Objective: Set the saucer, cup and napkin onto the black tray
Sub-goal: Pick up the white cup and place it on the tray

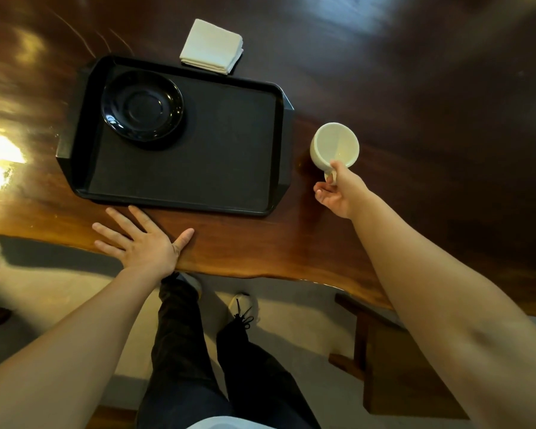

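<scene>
The black tray (198,168) lies on the dark wooden table. A glossy black saucer (142,106) sits in its far left corner. A folded white napkin (211,47) rests on the table just beyond the tray's far edge. To the right of the tray, my right hand (338,193) pinches the handle of a cream cup (334,145), which is tilted so its empty inside faces me. My left hand (140,239) lies flat on the table near the tray's front edge, fingers spread, holding nothing.
The wooden table (415,103) has a wavy front edge close to my body. A wooden bench (384,366) stands under the table at the right. My legs and shoes show on the floor below.
</scene>
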{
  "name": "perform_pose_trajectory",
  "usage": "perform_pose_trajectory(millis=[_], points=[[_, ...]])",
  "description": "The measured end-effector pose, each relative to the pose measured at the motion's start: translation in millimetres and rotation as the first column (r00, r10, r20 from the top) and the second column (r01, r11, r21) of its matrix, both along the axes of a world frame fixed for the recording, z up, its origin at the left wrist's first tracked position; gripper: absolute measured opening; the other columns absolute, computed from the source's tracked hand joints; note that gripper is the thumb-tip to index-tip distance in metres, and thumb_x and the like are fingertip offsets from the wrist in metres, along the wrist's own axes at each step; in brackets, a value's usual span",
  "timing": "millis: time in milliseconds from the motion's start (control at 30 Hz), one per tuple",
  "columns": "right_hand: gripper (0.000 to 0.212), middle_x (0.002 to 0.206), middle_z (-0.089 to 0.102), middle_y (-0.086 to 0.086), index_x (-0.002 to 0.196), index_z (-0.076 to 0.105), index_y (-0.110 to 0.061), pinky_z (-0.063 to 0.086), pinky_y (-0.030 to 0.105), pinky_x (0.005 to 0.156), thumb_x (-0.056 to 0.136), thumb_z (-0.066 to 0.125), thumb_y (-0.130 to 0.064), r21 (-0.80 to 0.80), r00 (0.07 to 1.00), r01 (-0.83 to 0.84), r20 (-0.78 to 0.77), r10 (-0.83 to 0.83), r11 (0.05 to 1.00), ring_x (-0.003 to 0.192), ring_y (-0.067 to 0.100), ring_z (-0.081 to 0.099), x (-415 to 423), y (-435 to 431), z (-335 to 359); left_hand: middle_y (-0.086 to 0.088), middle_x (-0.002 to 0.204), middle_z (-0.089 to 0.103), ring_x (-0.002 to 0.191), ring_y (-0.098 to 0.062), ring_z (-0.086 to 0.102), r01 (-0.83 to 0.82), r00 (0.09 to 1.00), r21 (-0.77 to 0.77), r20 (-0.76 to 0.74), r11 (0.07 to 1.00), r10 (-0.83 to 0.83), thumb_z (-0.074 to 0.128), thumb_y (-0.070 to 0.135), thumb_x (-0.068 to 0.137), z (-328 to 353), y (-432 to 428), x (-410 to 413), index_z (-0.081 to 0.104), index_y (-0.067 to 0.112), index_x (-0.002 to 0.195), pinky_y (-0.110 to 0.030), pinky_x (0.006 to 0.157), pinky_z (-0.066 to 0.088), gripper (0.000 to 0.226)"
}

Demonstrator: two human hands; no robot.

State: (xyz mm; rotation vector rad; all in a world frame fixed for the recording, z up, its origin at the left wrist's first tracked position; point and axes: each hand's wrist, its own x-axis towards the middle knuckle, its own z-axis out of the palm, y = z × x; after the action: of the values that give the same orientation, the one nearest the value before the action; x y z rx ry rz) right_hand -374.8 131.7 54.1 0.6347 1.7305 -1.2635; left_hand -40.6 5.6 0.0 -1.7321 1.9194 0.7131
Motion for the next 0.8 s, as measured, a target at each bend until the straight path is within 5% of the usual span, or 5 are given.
perform_pose_trajectory(millis=[200,800], points=[[0.035,0.075,0.039,0.003,0.132,0.048,-0.013,0.047,0.028,0.053,0.103,0.053,-0.032,-0.060,1.000,0.011,-0.022,-0.012,0.998,0.075,0.018,0.046,2,-6,10,-0.025,0.157,-0.032,0.142,-0.052,-0.028,-0.011,1.000,0.028,-0.003,1.000,0.011,0.026,0.094,0.064,5,-1,-2,-0.027,0.009,0.150,-0.067,0.115,-0.012,0.132],[0.029,0.076,0.042,0.005,0.127,0.045,-0.013,0.047,0.028,0.058,0.103,0.052,-0.028,-0.147,0.981,-0.194,-0.014,0.194,0.970,0.068,0.016,0.046,46,-96,40,-0.026,0.154,-0.038,0.140,-0.054,-0.031,-0.060,0.998,0.089,-0.005,0.994,0.060,0.034,0.092,0.072,12,-9,-3,-0.030,0.008,0.148,-0.066,0.115,-0.011,0.130]])
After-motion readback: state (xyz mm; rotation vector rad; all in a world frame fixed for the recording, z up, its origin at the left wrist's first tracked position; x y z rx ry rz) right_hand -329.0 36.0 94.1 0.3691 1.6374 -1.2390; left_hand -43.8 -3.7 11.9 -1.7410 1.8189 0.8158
